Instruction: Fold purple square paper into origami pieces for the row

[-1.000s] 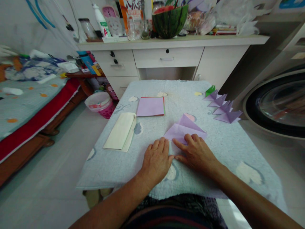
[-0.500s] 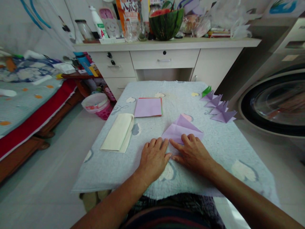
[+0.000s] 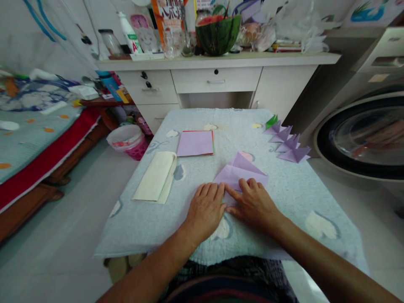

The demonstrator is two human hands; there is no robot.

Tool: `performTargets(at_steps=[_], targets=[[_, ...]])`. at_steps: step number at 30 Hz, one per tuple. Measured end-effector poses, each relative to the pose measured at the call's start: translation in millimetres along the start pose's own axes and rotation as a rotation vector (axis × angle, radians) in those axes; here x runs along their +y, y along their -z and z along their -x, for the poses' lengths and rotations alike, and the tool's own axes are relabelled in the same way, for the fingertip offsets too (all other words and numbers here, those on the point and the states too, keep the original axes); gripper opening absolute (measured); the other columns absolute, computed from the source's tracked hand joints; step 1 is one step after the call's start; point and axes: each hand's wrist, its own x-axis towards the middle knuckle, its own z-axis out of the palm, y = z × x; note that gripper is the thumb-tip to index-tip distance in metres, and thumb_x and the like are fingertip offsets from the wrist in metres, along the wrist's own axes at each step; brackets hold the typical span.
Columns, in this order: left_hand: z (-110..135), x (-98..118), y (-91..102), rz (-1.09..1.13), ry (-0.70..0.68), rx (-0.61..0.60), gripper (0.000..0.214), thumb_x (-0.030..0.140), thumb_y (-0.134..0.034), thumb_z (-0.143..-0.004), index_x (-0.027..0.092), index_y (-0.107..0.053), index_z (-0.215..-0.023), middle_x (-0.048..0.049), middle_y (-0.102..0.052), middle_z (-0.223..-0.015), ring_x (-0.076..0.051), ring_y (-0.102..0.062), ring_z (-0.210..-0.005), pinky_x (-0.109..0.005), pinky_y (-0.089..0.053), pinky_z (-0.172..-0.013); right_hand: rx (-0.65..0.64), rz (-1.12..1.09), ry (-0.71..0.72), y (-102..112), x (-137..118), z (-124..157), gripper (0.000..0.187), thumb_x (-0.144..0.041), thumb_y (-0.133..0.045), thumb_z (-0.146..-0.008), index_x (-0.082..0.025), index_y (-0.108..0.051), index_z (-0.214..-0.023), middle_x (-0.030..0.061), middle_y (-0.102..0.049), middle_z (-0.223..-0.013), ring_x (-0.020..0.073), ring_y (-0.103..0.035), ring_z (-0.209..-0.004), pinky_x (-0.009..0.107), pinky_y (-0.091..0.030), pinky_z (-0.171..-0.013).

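A partly folded purple paper [image 3: 241, 169] lies on the table's pale blue cloth [image 3: 284, 198], its far flap raised in a triangle. My right hand [image 3: 254, 204] lies on the paper's near edge, fingers stretched out and pressing it flat. My left hand [image 3: 206, 208] rests flat on the cloth right beside it, fingertips at the paper's left corner. Both hands' thumbs nearly meet. Neither hand grips anything.
A stack of square coloured sheets [image 3: 195, 143], purple on top, lies farther back. A cream folded sheet [image 3: 156, 176] sits at the left. Several folded purple pieces [image 3: 288, 145] line the right edge. Beyond stand a cluttered desk [image 3: 217, 75], a bed [image 3: 34, 126] left, and a washing machine [image 3: 362, 134] right.
Both hands stay pressed at the paper's near edge; they have barely shifted. The view has moved slightly, so everything sits a little lower and to the left.
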Motion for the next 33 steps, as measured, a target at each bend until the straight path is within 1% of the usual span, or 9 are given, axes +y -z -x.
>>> performTargets(at_steps=[3, 6, 9, 14, 20, 23, 27, 33], targets=[[-0.7, -1.1, -0.3, 0.024, 0.015, -0.025, 0.051, 0.033, -0.058, -0.09, 0.014, -0.042, -0.134, -0.0113, -0.057, -0.12, -0.026, -0.05, -0.113, -0.042, -0.038, -0.102, 0.017, -0.012, -0.01, -1.2, -1.8, 0.9, 0.072, -0.07, -0.04, -0.086, -0.029, -0.039, -0.145, 0.0154, -0.056, -0.108, 0.0319, -0.049, -0.091, 0.041, -0.037, -0.073], [-2.0, -0.8, 1.3, 0.03, 0.023, -0.048, 0.048, 0.032, -0.057, -0.09, 0.016, -0.043, -0.134, -0.0098, -0.057, -0.117, -0.026, -0.05, -0.111, -0.043, -0.039, -0.1, 0.019, -0.009, -0.015, -2.2, -2.4, 0.9, 0.069, -0.07, -0.039, -0.087, -0.03, -0.043, -0.143, 0.0151, -0.057, -0.107, 0.0318, -0.049, -0.091, 0.041, -0.037, -0.072], [-3.2, 0.0, 2.5, 0.025, 0.031, -0.059, 0.047, 0.032, -0.057, -0.09, 0.016, -0.044, -0.133, -0.0096, -0.057, -0.116, -0.026, -0.05, -0.11, -0.043, -0.04, -0.099, 0.024, -0.004, -0.012, -2.4, -1.8, 0.9, 0.067, -0.07, -0.04, -0.087, -0.032, -0.044, -0.142, 0.0146, -0.057, -0.108, 0.0318, -0.05, -0.091, 0.041, -0.038, -0.073], [-3.6, 1.5, 1.9, 0.002, 0.04, -0.069, 0.05, 0.032, -0.057, -0.09, 0.016, -0.044, -0.135, -0.0104, -0.056, -0.117, -0.026, -0.049, -0.111, -0.043, -0.04, -0.099, 0.027, -0.019, -0.006, -3.9, 0.1, 5.5, 0.065, -0.067, -0.046, -0.086, -0.032, -0.046, -0.141, 0.0138, -0.058, -0.109, 0.0318, -0.05, -0.095, 0.042, -0.04, -0.077], [-3.5, 2.5, 5.7, -0.029, 0.033, -0.092, 0.046, 0.032, -0.054, -0.092, 0.025, -0.045, -0.136, -0.0094, -0.055, -0.113, -0.026, -0.049, -0.11, -0.043, -0.042, -0.096, 0.044, -0.079, -0.01, -9.1, 5.4, 16.8, 0.06, -0.062, -0.049, -0.088, -0.029, -0.05, -0.138, 0.0124, -0.057, -0.123, 0.0317, -0.049, -0.109, 0.043, -0.041, -0.087], [-4.3, 2.7, 8.6, -0.035, 0.031, -0.109, 0.044, 0.032, -0.055, -0.092, 0.025, -0.047, -0.135, -0.0095, -0.055, -0.113, -0.026, -0.048, -0.111, -0.043, -0.042, -0.095, 0.052, -0.096, -0.014, -10.4, 9.0, 23.3, 0.057, -0.06, -0.048, -0.09, -0.026, -0.053, -0.135, 0.011, -0.057, -0.128, 0.0309, -0.05, -0.112, 0.043, -0.041, -0.09], [-5.1, 2.8, 10.1, -0.046, 0.028, -0.117, 0.043, 0.031, -0.055, -0.092, 0.024, -0.048, -0.134, -0.0094, -0.055, -0.112, -0.026, -0.049, -0.109, -0.042, -0.043, -0.094, 0.048, -0.091, -0.037, -11.6, 13.7, 32.7, 0.054, -0.059, -0.049, -0.09, -0.026, -0.054, -0.133, 0.0095, -0.057, -0.129, 0.0303, -0.05, -0.114, 0.044, -0.041, -0.093], [-5.0, 2.0, 7.6, -0.055, 0.012, -0.095, 0.044, 0.031, -0.056, -0.091, 0.023, -0.048, -0.134, -0.0106, -0.055, -0.113, -0.027, -0.048, -0.109, -0.043, -0.043, -0.094, 0.036, -0.087, -0.081, -12.8, 22.5, 50.1, 0.049, -0.054, -0.05, -0.092, -0.024, -0.055, -0.13, 0.0093, -0.058, -0.129, 0.0299, -0.051, -0.115, 0.044, -0.042, -0.093]])
